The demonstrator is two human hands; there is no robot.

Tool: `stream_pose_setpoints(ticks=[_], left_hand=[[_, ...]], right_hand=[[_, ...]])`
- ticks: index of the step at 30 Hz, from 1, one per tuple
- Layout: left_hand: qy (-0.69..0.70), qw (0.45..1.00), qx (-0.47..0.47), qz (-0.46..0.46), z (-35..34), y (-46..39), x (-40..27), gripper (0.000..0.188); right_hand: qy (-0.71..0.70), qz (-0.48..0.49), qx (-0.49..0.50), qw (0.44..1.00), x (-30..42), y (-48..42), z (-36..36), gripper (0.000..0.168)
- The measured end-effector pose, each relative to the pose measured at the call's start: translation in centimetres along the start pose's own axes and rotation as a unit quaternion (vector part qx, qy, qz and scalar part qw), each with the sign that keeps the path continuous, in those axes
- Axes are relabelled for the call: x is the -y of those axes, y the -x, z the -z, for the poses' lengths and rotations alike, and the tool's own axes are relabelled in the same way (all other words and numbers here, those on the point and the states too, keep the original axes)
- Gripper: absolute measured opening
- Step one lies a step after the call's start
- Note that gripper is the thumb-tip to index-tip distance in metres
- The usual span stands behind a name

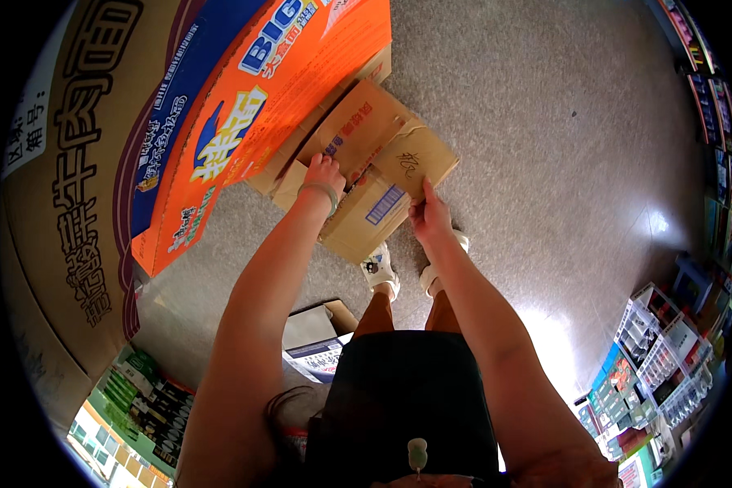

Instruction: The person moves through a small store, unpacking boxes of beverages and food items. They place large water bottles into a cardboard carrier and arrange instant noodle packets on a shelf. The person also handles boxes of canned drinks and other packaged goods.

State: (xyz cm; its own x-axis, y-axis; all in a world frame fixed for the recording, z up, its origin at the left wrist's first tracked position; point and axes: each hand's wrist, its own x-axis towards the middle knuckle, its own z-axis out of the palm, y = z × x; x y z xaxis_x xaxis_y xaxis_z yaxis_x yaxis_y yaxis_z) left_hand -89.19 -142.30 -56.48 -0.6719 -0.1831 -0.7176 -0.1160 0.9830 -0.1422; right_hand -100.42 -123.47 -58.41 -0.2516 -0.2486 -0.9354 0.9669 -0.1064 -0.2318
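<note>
A brown cardboard box (366,210) with loose flaps is held in front of my legs, a little above the floor. My left hand (325,175), with a bangle at the wrist, curls its fingers over the box's left part. My right hand (430,212) grips the near right edge of a flap (418,155) marked with handwriting; its index finger lies along the cardboard. A printed blue block shows on the near panel. The box's inside is mostly hidden by the flaps and my left hand.
A large orange noodle carton (232,134) and a brown carton (79,171) rise at the left. Flat brown cardboard (274,165) lies behind the held box. An open carton (311,335) stands beside my left leg. Shelves with goods (717,110) and clear plastic display racks (665,360) line the right.
</note>
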Motion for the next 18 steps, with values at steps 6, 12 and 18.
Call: stream_pose_setpoints(ticks=[6,12,18], left_hand=[[0.052,0.994,-0.019,-0.098,-1.4,4.1,1.8,0.009],[0.071,0.992,-0.07,-0.081,-1.8,10.2,1.8,0.01],[0.123,0.966,-0.223,-0.034,-6.8,18.9,2.3,0.017]], right_hand=[[0.083,-0.026,-0.039,0.995,5.3,2.0,-1.8,0.019],[0.063,-0.058,-0.044,0.995,9.0,1.7,-2.9,0.017],[0.0,-0.068,-0.028,0.997,12.7,0.3,-2.2,0.026]])
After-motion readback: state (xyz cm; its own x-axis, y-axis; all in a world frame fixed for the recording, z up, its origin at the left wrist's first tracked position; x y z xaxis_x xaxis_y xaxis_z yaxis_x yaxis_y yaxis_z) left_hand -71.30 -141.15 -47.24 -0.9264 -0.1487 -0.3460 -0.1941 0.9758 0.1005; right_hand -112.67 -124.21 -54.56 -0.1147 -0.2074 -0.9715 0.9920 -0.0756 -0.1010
